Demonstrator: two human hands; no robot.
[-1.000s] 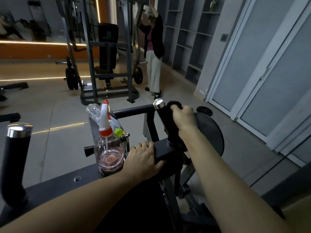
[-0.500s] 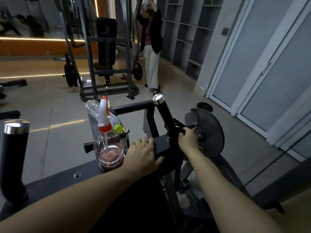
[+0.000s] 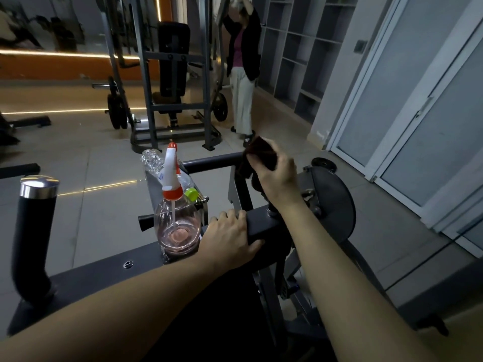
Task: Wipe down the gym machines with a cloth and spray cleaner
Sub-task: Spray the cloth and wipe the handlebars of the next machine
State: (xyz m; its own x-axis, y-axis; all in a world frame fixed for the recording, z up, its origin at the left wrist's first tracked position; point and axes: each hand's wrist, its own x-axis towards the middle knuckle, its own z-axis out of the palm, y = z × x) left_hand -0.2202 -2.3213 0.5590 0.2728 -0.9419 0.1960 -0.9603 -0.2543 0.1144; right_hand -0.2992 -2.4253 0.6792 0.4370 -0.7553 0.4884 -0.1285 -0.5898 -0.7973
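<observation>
At the far left an upright grip [image 3: 34, 231] with a chrome cap rises from the dark beam of the machine [image 3: 99, 273], which runs across the near part of the view. Toward the middle, the spray bottle [image 3: 177, 223] stands on that beam – clear body, a little pink liquid at the bottom, white nozzle with orange trim. Behind it a clear water bottle [image 3: 156, 163] with a green cap lies tilted on its side, touching the sprayer's neck.

Just right of the spray bottle, almost touching its base, the left hand [image 3: 230, 239] grips the padded bar [image 3: 261, 226]: 4 fingers curl over the top and the thumb lies along the near face.

Above and to the right, the right hand [image 3: 277, 176] clutches a dark reddish-brown cloth [image 3: 261, 152] – fingers curled round it, the cloth bunched over the top of an upright post that it mostly hides. Part of the cloth sticks up past the knuckles; more hangs dark below the palm. The cloth is well apart from the spray bottle.

Right of that wrist sits a dark round disc [image 3: 337, 205] on the machine's side. In the background a rack [image 3: 170, 74] stands on the tiled floor, a person [image 3: 243, 61] reaches up beside it, and grey shelves [image 3: 295, 48] and pale doors [image 3: 418, 100] fill the right.
</observation>
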